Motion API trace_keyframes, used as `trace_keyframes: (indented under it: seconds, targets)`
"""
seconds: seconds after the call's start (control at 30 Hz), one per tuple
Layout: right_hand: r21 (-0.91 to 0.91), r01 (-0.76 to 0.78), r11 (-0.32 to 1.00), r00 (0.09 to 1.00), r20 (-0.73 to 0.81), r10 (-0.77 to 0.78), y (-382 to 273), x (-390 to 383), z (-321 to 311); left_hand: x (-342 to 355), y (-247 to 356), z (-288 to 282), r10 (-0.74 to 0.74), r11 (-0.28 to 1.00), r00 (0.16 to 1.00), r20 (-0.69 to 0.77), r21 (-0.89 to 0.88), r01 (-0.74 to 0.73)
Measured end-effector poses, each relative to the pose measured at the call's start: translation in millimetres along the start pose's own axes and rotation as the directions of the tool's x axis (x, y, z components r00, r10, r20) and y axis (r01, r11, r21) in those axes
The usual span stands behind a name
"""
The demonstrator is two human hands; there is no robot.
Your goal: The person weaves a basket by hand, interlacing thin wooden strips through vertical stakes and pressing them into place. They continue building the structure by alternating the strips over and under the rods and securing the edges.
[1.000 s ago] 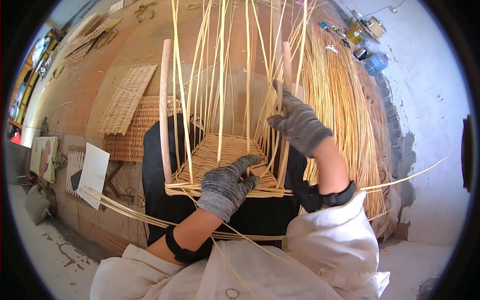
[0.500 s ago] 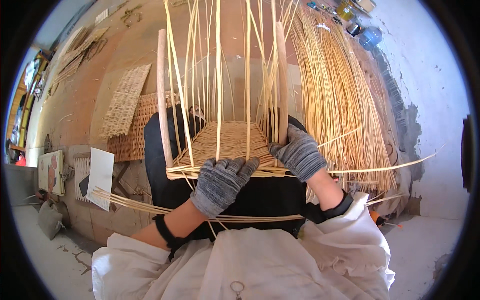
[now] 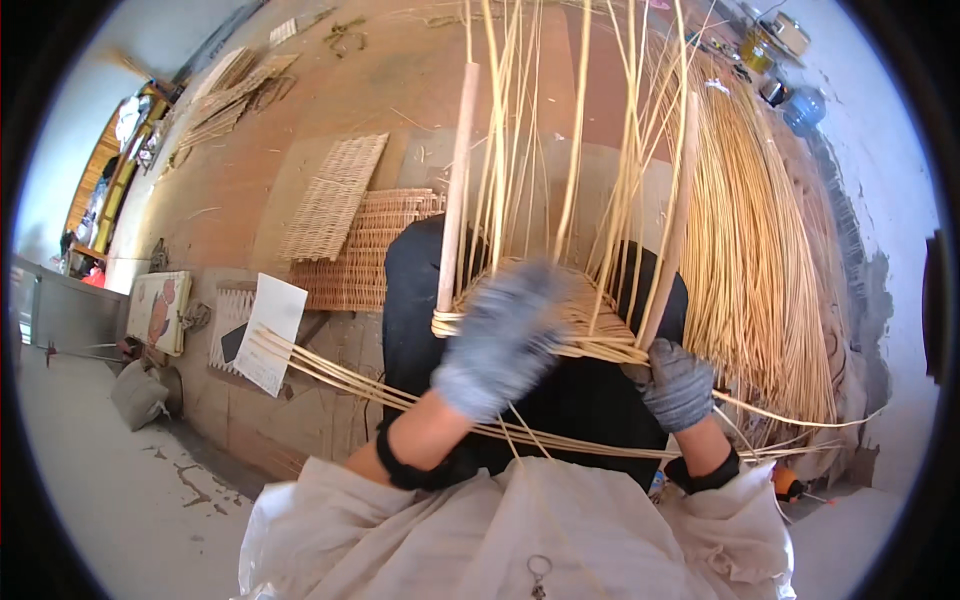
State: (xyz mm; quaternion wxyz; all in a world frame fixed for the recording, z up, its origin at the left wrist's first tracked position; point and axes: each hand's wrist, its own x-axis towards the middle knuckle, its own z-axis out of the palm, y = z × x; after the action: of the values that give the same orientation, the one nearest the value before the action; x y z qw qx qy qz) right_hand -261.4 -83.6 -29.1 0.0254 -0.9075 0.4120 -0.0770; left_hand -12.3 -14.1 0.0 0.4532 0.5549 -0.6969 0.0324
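Wickerwork [image 3: 590, 300] rests across black-clad knees [image 3: 412, 280], apparently braced at its five-o'clock corner by the right hand [image 3: 680, 386], fingers bent, as the left hand [image 3: 503, 342] blurs near seven o'clock, either's grip impossible to tell.

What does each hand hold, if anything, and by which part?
Right hand: apparently the woven basket, by its near right corner. Left hand: too blurred to tell.

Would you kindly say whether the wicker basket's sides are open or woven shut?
Open: bare stakes rise from the woven base, gaps between.
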Motion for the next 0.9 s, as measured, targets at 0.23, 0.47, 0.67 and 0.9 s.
trace_keyframes:
  seconds: [0.23,0.47,0.67,0.9]
  targets:
    - [-0.069,0.000,0.998,0.991,-0.131,-0.009,5.1,-8.9,16.4,-44.8,-75.7,-14.3,-0.845,-0.332,0.240,0.478,-0.820,0.466]
    - [-0.109,0.060,0.992,0.987,-0.141,-0.075,15.1,-3.5,14.4,-72.0,-64.4,-14.3,-0.715,-0.056,0.612,0.338,-0.901,0.431]
    - [0.172,0.079,0.982,0.990,-0.125,-0.058,-19.1,-0.6,-10.7,-82.0,-66.2,-61.7,-0.182,0.971,0.840,0.512,0.226,0.073]
    - [0.029,-0.266,0.963,0.949,-0.166,0.267,-57.6,23.1,2.9,-93.1,-86.2,-33.3,0.049,0.981,0.960,0.276,0.169,-0.099]
